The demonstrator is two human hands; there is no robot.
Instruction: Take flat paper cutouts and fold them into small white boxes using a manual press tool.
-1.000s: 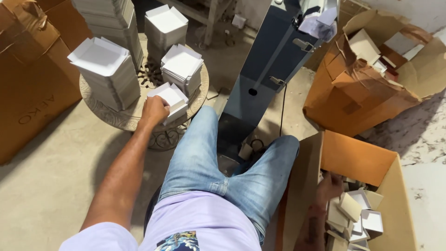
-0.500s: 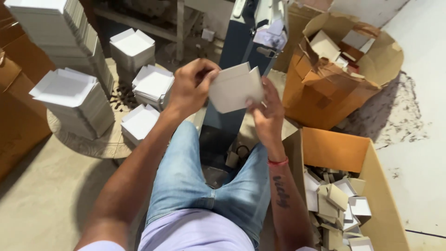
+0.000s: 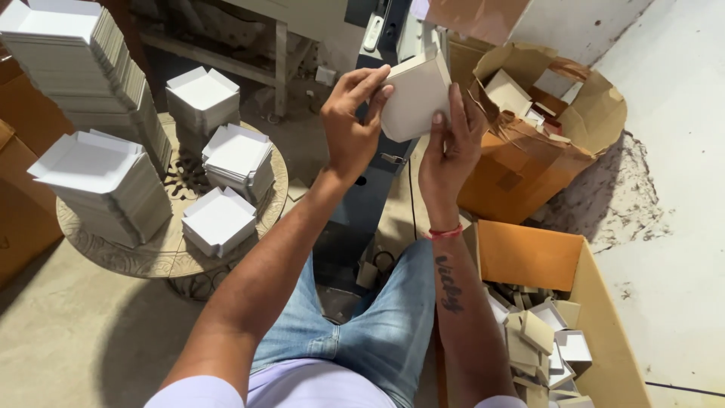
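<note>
Both my hands hold one white cardboard box blank [image 3: 414, 97] up in front of a blue-grey machine [image 3: 385, 30]. My left hand [image 3: 353, 121] grips its left edge with thumb and fingers. My right hand [image 3: 447, 147] supports its right and lower side, fingers spread along the card. The blank is partly folded, one flap bent back toward the machine. Stacks of flat white blanks [image 3: 220, 221] lie on a round table [image 3: 162, 257] to my left.
Taller stacks of white blanks [image 3: 75, 68] stand at the far left. An open brown carton [image 3: 544, 143] with folded pieces sits behind the machine on the right. Another brown carton [image 3: 563, 332] by my right knee holds several folded boxes. Concrete floor lies around.
My left hand left the stack on the table, and my right hand came up from the carton. Both now hold a blank and have raised it toward the machine.
</note>
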